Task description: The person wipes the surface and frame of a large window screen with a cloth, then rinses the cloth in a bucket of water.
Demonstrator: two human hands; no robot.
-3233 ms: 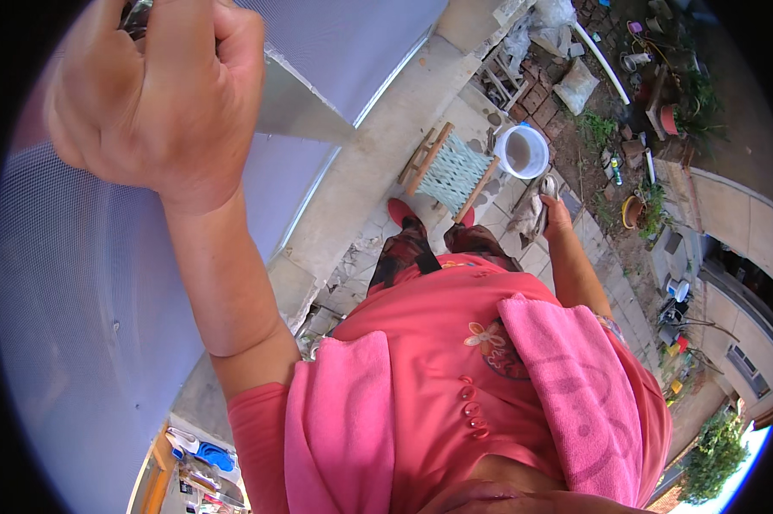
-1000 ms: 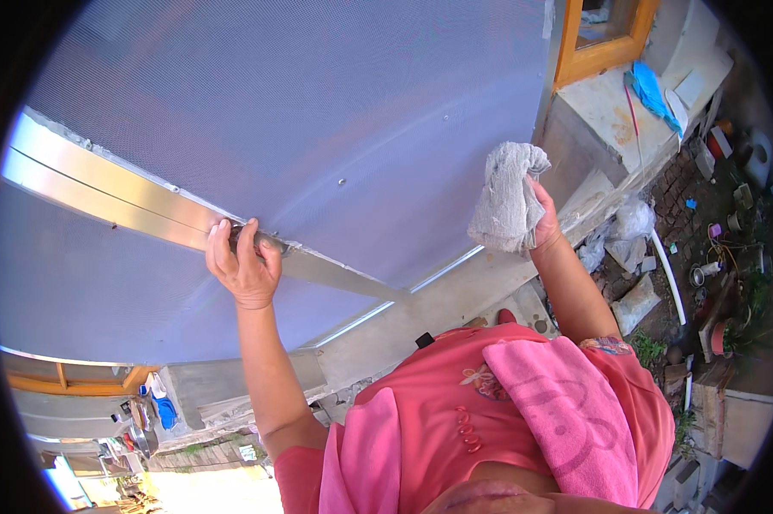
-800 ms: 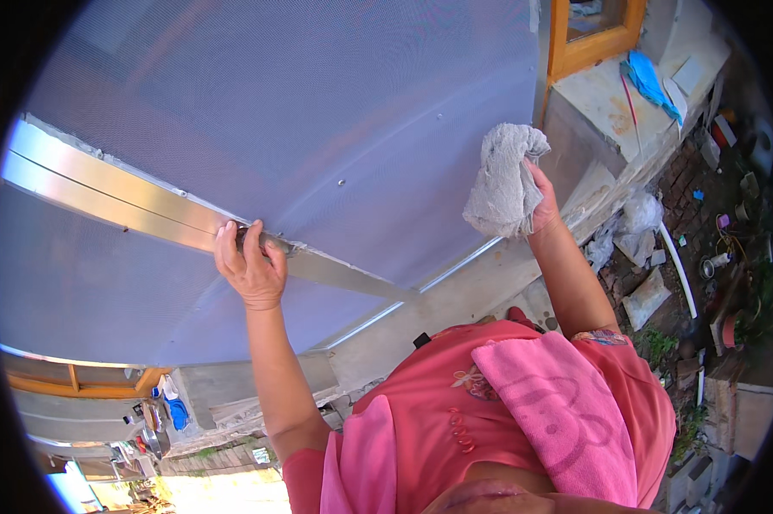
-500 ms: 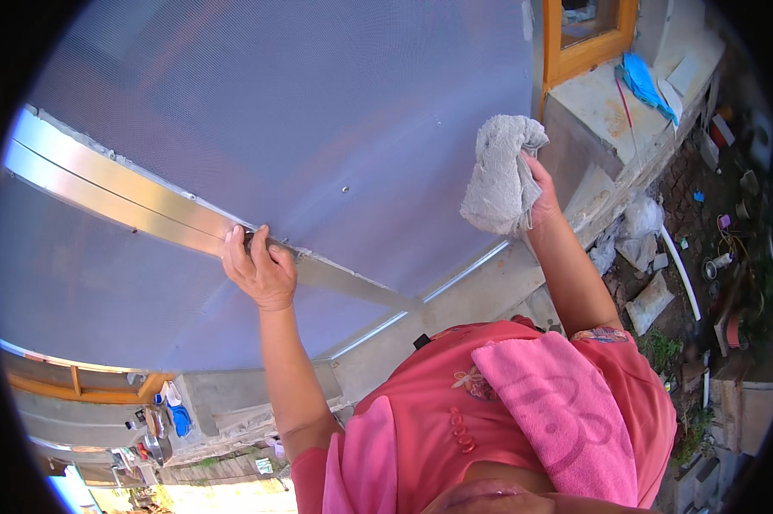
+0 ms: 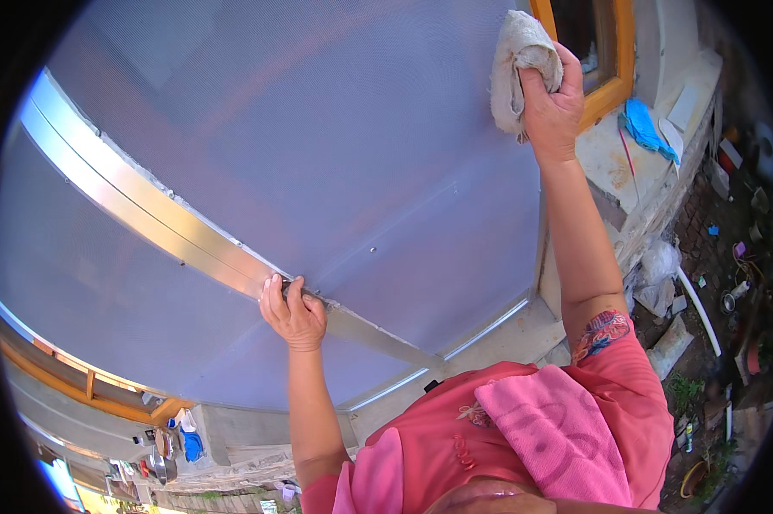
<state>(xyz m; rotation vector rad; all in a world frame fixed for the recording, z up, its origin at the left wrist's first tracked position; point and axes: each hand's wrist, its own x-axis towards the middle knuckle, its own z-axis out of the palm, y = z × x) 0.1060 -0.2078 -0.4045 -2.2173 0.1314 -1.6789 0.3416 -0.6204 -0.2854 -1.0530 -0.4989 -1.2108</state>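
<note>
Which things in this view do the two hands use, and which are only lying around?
In use:
pale cloth, in the right hand
dark handle by the silver strip, under the left hand

Lying around:
blue item on the ledge
crumpled plastic
white pipe

The cloth (image 5: 511, 68) was off-white, bunched and folded over, held up at the right edge of the screen (image 5: 343, 154); whether they touched was unclear. The screen was fine bluish-grey mesh, crossed aslant by a shiny, seamed metal strip (image 5: 176, 227). The dark handle (image 5: 315, 297) sat on the strip, mostly covered.
</note>
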